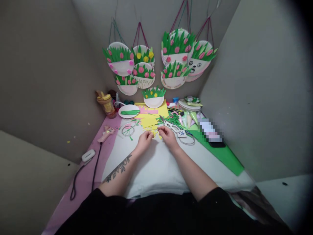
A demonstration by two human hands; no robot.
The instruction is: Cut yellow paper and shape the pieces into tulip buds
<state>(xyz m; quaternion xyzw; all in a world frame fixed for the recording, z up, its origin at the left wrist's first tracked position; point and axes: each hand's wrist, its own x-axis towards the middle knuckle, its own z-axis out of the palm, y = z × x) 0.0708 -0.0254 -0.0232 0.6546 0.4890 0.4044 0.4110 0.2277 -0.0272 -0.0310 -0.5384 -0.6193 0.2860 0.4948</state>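
Observation:
My left hand [145,139] and my right hand [167,136] are close together over the white table cover, both with fingers pinched. A small yellow paper piece [153,133] shows at the left fingertips. Whatever the right fingertips hold is too small to make out. Just beyond the hands lie a yellow paper sheet [149,122] and yellow scraps. White-handled scissors [174,127] rest beside my right hand, blades pointing away to the left, near a pile of green paper scraps [174,118].
At the back left, a paper plate [120,114] carries green paper strips. A glue gun [106,133] with a black cord lies left; a phone [210,132] lies right on green sheet [230,156]. Paper-plate baskets with paper tulips [119,54] hang on the wall.

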